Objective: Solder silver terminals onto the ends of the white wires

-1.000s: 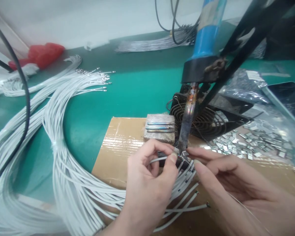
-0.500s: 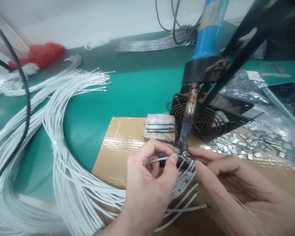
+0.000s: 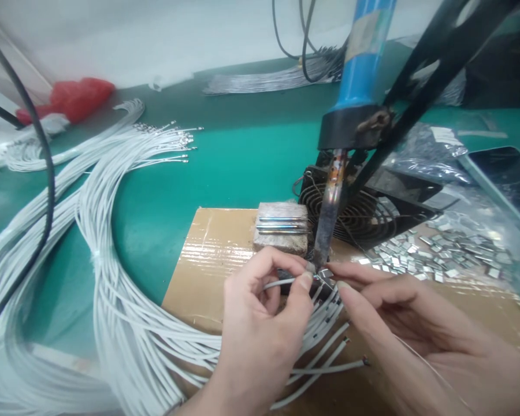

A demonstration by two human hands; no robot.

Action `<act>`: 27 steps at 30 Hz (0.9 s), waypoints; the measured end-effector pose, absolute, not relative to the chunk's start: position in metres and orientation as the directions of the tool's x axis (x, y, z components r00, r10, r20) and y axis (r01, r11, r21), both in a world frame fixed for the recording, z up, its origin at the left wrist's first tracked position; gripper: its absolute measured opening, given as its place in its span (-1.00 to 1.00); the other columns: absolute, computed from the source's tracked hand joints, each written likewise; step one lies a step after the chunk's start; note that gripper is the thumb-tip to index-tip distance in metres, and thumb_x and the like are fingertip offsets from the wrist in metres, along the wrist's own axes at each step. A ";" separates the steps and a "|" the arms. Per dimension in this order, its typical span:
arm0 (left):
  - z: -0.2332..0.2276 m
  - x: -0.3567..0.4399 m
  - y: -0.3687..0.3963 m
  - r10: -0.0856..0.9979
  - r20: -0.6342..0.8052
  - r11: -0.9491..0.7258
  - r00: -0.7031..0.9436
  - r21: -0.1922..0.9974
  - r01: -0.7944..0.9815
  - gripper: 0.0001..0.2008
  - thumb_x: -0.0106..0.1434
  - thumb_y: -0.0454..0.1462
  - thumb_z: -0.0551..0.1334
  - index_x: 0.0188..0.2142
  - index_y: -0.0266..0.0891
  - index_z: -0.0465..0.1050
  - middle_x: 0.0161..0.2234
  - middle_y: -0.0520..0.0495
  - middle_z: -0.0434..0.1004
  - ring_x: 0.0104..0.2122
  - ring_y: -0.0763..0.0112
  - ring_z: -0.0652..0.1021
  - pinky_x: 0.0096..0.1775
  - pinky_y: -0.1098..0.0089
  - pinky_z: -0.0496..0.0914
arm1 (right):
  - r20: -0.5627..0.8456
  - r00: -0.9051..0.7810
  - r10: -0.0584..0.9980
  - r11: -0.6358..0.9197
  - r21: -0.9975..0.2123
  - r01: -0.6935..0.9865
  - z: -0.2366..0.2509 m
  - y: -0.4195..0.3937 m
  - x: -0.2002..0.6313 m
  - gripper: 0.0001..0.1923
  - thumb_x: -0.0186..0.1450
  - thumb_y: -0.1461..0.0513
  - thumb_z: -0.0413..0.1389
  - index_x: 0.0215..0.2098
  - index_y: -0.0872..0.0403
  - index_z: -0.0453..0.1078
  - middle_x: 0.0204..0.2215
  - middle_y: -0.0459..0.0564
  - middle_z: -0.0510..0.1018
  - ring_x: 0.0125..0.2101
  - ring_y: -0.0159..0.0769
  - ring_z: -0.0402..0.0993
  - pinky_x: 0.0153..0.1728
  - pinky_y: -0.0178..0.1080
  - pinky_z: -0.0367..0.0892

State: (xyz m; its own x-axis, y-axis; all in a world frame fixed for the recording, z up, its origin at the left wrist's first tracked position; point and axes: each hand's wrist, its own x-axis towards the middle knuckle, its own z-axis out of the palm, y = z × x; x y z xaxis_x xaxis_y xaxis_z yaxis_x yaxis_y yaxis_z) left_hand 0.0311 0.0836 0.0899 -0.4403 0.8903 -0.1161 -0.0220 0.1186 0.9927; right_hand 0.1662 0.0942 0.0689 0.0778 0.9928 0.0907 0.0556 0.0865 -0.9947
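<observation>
Just below the soldering iron (image 3: 345, 132), my left hand (image 3: 264, 329) has a white cable (image 3: 278, 283) pinched beside a small metal connector (image 3: 325, 274). Right hand (image 3: 420, 323)'s by the tip; can't tell if it's clamped on that thin wire (image 3: 427, 364). Looks like soldering, so next move needs steadiness.

Place: electronics wiring workshop
Surface: smooth green tabletop (image 3: 242, 156)
Soldering: mounted blue-handled, metal-tipped soldering iron (image 3: 349, 124)
Wiring: bundled long white cables (image 3: 99, 231)
Metal: scattered small silvery rectangular pieces (image 3: 448, 254)
</observation>
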 end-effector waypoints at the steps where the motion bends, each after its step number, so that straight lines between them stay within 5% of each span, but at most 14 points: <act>1: 0.088 0.031 0.083 0.892 -0.113 0.112 -0.437 0.993 -0.029 -0.89 0.21 -0.36 0.40 -0.43 -0.16 0.58 -0.36 0.03 0.71 -0.38 0.47 0.60 -0.41 0.58 0.40 | 0.102 0.081 0.991 0.098 -0.993 0.062 0.069 0.094 0.167 -0.75 0.33 0.18 0.44 -0.47 -0.02 0.55 -0.18 -0.05 0.83 -0.26 -0.28 0.82 -0.20 -0.47 0.67; 27: 0.096 0.029 0.085 0.890 -0.154 0.175 -0.430 0.984 0.010 -0.91 0.15 -0.31 0.37 -0.47 -0.18 0.53 -0.37 -0.07 0.68 -0.45 0.41 0.52 -0.54 0.51 0.25 | 0.179 0.043 0.983 0.171 -0.974 0.146 0.069 0.097 0.170 -0.79 0.35 0.21 0.41 -0.42 -0.04 0.55 -0.18 -0.10 0.84 -0.29 -0.30 0.83 -0.21 -0.48 0.67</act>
State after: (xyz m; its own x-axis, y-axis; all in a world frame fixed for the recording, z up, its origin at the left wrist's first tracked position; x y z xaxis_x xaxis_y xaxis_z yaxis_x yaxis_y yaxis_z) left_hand 0.0295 0.0848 0.0964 -0.4300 0.8896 -0.1543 0.0099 0.1755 0.9844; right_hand 0.1702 0.0966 0.0686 0.0432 0.9828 0.1794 0.1455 0.1715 -0.9744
